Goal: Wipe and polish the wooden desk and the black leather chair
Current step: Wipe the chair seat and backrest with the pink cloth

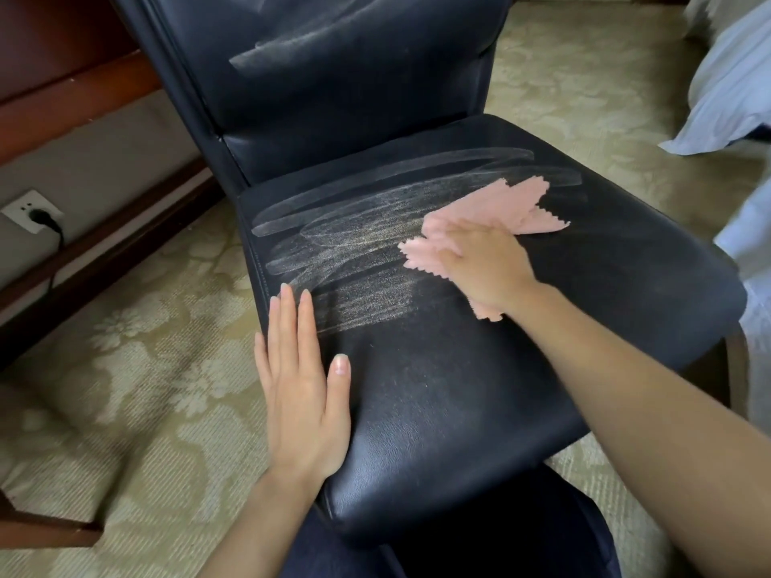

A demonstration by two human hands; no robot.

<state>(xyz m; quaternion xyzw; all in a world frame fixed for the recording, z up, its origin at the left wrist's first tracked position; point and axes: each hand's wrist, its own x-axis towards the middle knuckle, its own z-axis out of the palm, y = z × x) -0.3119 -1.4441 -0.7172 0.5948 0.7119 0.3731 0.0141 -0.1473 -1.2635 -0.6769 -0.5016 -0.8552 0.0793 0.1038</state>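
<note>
The black leather chair (438, 390) fills the middle of the view, its seat and backrest streaked with whitish wipe marks. A pink cloth (500, 206) with zigzag edges lies on the seat's middle. My right hand (484, 264) presses flat on the cloth, fingers straight and pointing left. My left hand (302, 381) rests flat on the seat's left front edge, fingers straight. The wooden desk (62, 77) shows only at the upper left, behind the chair.
Patterned beige carpet (137, 369) surrounds the chair. A wall socket with a black plug (35, 216) sits low on the left wall. Pale blue bedding (734, 85) hangs at the upper right. My dark trouser knee (459, 548) is under the seat's front corner.
</note>
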